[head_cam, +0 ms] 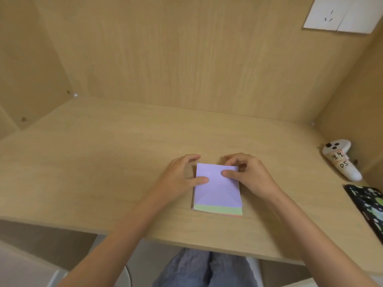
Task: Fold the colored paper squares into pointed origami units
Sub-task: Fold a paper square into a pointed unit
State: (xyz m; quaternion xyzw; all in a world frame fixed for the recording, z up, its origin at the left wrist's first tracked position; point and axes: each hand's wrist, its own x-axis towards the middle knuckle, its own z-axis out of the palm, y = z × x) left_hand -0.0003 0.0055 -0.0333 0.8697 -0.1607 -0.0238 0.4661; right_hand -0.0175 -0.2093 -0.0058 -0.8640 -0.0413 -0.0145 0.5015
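A stack of coloured paper squares lies in the middle of the wooden desk, its green and pink edges showing at the near side. A purple sheet lies on top with faint diagonal creases. My left hand sits at the stack's left edge, thumb pressing on the purple sheet, fingers curled at the far left corner. My right hand is at the far right corner, thumb on the sheet and fingers curled over the far edge. Whether either hand has lifted the sheet is unclear.
A white handheld controller with handwritten labels lies at the right, by the side wall. A black spotted pad lies at the desk's right edge. Wooden walls close the desk at the back and sides. A white socket plate is on the back wall.
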